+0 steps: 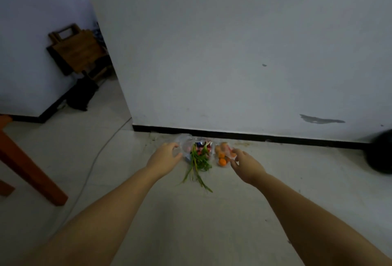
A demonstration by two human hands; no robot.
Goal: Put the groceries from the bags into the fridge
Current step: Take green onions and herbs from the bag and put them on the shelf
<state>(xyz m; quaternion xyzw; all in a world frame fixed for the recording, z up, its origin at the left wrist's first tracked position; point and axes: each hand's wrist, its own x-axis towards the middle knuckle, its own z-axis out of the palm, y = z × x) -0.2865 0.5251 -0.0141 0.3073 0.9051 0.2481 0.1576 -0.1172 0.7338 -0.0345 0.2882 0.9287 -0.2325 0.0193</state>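
Observation:
Two clear plastic bags lie on the floor by the wall's black skirting. The left bag [198, 151] holds green leafy stalks that spill out toward me and some red and blue packets. The right bag [222, 155] holds oranges and other round fruit. My left hand [164, 156] reaches to the left bag's edge with fingers loosely curved, holding nothing that I can make out. My right hand [246, 165] hovers at the right bag's side, fingers relaxed. No fridge is in view.
An orange-brown table leg [31, 170] slants at the left. A white cable [95, 159] runs across the floor. A folded wooden chair [76, 51] leans in the back-left corner above a dark object. A round black object [379, 151] sits at the right edge.

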